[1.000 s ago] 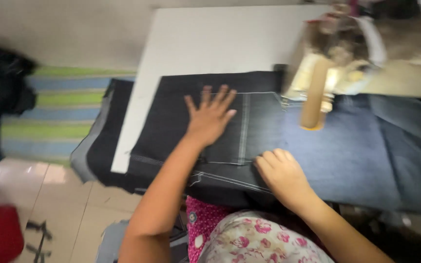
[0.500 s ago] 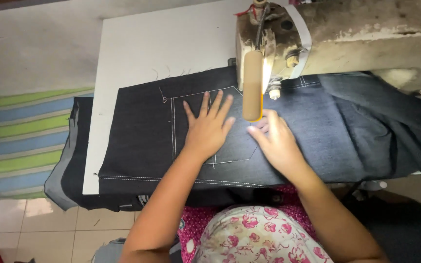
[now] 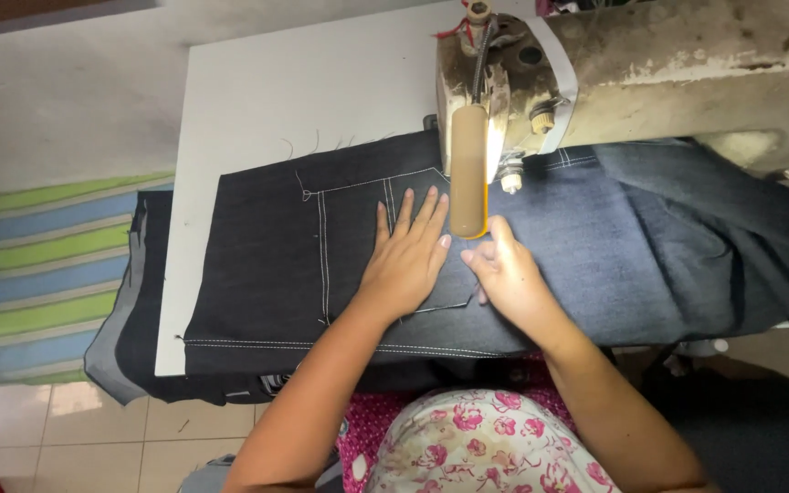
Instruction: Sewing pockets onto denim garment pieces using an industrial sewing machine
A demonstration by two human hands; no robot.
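Denim panel (image 3: 267, 274) is spread flat on the white bench (image 3: 257, 100), with a patch pocket (image 3: 358, 219) laid on it just in front of the sewing machine (image 3: 650, 73). White stitch lines are already seen down the pocket's left side, along its top and along the panel's near edge; the pocket's lower right corner, beside the presser foot, is judged not yet sewn — though the needle itself is hidden behind the tan guard (image 3: 468, 169). The left hand (image 3: 404, 265) is pressed flat on the pocket, fingers spread, nothing gripped. The right hand (image 3: 509, 274) is laid on the cloth just beside it, fingers loosely curled and pressing the fabric down; no grip is closed around anything. More denim is draped off the bench to the right and left. Beyond the bench a striped green-and-blue mat (image 3: 38, 274) is seen on a pale tiled floor (image 3: 66, 429).
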